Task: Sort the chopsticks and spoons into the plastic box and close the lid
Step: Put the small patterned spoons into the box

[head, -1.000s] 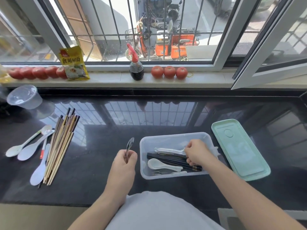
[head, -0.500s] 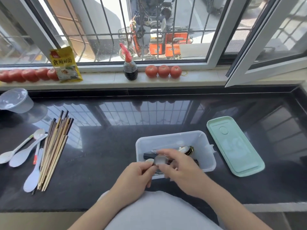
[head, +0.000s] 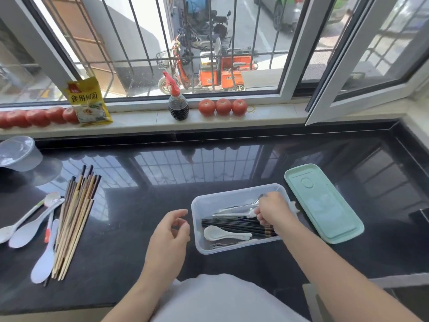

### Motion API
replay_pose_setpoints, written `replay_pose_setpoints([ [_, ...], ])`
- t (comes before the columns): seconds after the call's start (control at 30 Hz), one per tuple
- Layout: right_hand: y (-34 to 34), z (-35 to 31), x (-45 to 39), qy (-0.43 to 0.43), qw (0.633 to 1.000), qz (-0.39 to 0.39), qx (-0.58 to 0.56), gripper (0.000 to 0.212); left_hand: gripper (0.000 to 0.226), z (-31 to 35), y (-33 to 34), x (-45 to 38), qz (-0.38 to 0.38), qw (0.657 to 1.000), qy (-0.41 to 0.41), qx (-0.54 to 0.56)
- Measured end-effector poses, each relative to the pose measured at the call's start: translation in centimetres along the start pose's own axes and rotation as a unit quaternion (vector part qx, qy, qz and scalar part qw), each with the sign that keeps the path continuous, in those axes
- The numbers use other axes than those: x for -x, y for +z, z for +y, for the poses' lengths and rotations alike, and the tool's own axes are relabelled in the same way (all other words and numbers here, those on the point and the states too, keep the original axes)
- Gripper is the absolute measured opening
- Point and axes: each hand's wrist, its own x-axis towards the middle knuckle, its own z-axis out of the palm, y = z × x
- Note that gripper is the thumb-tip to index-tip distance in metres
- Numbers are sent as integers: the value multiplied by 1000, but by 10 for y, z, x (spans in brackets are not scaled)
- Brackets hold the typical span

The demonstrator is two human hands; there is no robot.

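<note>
Far out past my left hand [head: 168, 238], on the dark tabletop [head: 144, 201], lie the white plastic spoons [head: 34, 225] and, just beside them toward me, the bundle of wooden chopsticks [head: 74, 219], tips fanned away from me; those are what remains to sort, so I judge the job roughly half done. My left hand hangs empty above the tabletop, fingers loosely curled around nothing, just short of the near left wall of the plastic box [head: 197, 242]. It is free to go for the next pieces, and I would take the chopsticks as one bunch near their middle so they stay parallel. Inside the box, the white ceramic spoon [head: 224, 234] sits along the near side, the black chopsticks [head: 232, 225] run lengthwise beside it, and my right hand [head: 272, 211] has its fingers curled around the metal spoons [head: 241, 208] at the far side. To do this step well I should lay the metal spoons flat and lengthwise, bowls nested, tucked against the far wall, leaving a clear lane for the wooden bundle. Nothing should ride above the rim, or the lid will not seat. Beyond my right hand, just outside the box, the green lid [head: 325, 203] lies flat, within easy reach for closing.
</note>
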Motion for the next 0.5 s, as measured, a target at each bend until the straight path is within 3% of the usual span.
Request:
replay_pose_setpoints([
  [0.13, 24, 4, -20, 57, 998, -7, 7, 23, 37, -7, -2, 10, -57, 998, -5, -9],
  [0.3, 15, 6, -9, 61, 994, -24, 86, 18, 35, -20, -19, 14, -13, 999, -31, 40],
  [0.5, 5, 0, 52, -98, 988, -13, 115, 17, 32, -29, -32, 16, 3, 996, -67, 60],
])
